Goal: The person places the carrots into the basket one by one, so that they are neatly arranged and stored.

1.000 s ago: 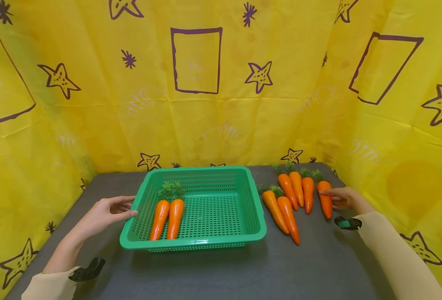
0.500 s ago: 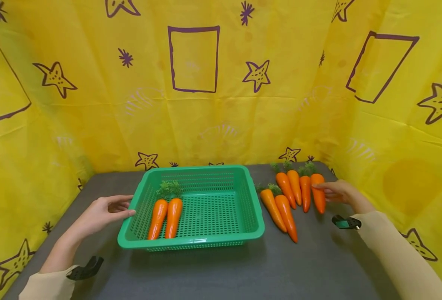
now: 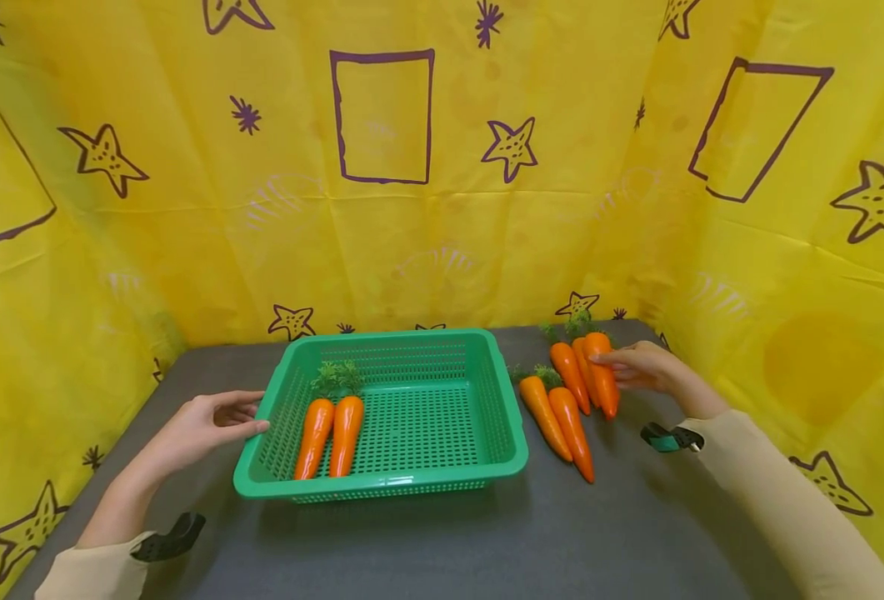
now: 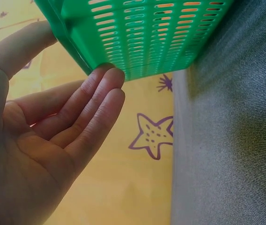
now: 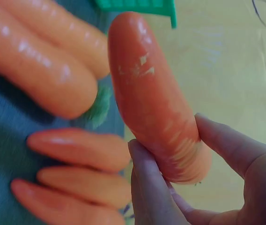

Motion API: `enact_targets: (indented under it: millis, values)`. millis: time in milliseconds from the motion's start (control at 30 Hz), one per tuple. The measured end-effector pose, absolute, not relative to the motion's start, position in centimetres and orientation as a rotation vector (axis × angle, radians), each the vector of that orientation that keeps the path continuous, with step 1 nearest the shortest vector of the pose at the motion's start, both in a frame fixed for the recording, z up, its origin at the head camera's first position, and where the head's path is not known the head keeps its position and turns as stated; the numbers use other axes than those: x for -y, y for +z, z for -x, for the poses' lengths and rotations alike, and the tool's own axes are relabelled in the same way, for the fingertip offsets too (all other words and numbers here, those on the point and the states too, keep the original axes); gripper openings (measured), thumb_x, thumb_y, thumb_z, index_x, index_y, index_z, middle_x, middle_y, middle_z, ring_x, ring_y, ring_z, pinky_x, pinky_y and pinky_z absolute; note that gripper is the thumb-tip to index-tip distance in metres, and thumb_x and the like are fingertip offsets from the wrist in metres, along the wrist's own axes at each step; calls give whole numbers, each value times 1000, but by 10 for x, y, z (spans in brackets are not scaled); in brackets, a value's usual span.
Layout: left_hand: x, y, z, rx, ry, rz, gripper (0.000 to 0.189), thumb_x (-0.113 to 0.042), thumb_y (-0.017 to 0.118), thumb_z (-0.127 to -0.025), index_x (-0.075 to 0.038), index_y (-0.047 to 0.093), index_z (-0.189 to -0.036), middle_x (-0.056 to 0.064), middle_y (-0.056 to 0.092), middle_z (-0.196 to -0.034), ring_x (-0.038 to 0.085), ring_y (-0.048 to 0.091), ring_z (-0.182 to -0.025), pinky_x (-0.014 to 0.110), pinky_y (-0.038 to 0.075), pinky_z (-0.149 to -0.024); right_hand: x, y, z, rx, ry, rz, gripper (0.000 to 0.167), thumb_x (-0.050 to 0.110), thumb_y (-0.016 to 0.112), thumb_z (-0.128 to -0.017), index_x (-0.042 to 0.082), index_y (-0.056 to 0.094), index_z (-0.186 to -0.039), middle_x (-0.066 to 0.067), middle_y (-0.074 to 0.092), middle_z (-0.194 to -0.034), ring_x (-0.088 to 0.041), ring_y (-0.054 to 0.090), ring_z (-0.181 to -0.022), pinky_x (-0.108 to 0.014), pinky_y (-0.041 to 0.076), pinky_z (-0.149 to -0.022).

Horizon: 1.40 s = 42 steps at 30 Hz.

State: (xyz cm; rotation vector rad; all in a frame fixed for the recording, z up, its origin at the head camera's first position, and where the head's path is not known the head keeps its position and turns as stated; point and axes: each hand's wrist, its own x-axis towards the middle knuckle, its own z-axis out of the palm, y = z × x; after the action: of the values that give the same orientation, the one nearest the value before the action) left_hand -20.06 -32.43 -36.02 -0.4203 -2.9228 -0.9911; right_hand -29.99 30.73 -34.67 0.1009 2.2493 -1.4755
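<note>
A green perforated plastic basket (image 3: 412, 481) stands on the dark table, with two carrots (image 3: 347, 437) side by side in its left part. My left hand (image 3: 205, 421) holds the basket's left rim; in the left wrist view the thumb reaches over the rim and the fingertips (image 4: 117, 77) meet the outer side. At the right, my right hand (image 3: 640, 367) pinches a shiny orange carrot (image 5: 149, 89) between thumb and fingers at its thick end, hiding its leafy top. That carrot overlaps the back row of carrots (image 3: 567, 375) in the head view.
Two more carrots (image 3: 572, 429) with green tops lie just right of the basket, in front of the back row. Yellow cloth (image 3: 382, 267) with purple stars and frames hangs behind and along both sides of the dark table (image 3: 412, 550).
My right hand has moved left with the carrot, from the right end of the back row to over its neighbours. The left hand stays at the basket's rim.
</note>
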Motion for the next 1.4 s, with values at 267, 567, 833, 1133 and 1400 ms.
enact_targets:
  millis: [267,567,833,1133,1400]
  values:
    - [323,-358,199,2923,-985,415,55,-37,68,-87,-4,56,-130,7,69,-105,7,65,-87,23,52,-72,-278,-333,299,-2349,-1374,-42,65,38,63,-91,-11,45,-130,-26,41,-138,-20,61,-105,-35,51,-91]
    - [323,-358,199,2921,-982,418,56,-35,69,-86,-3,57,-130,7,69,-104,8,65,-86,23,52,-72,-248,-320,305,-2309,-1348,24,60,37,63,-91,-9,51,-128,-20,50,-128,-23,64,-103,-36,52,-89]
    - [324,-359,200,2924,-973,417,56,-36,69,-86,-4,56,-130,6,69,-105,7,65,-87,23,52,-72,-221,-305,309,-2286,-1327,75,56,35,64,-90,-8,52,-124,-15,54,-123,-19,64,-98,-35,53,-87]
    - [325,-361,199,2919,-1005,411,57,-38,69,-86,-4,56,-130,6,69,-105,7,64,-87,23,52,-73,-193,-301,315,-2200,-1389,91,42,27,65,-91,-9,57,-111,-5,69,-91,-17,69,-82,-40,52,-89]
    - [324,-359,199,2927,-979,410,58,-38,69,-86,-4,56,-131,6,68,-105,9,65,-88,24,51,-73,-170,-298,317,-2148,-1414,155,37,24,64,-92,-10,64,-107,-10,71,-95,-20,70,-88,-44,51,-91]
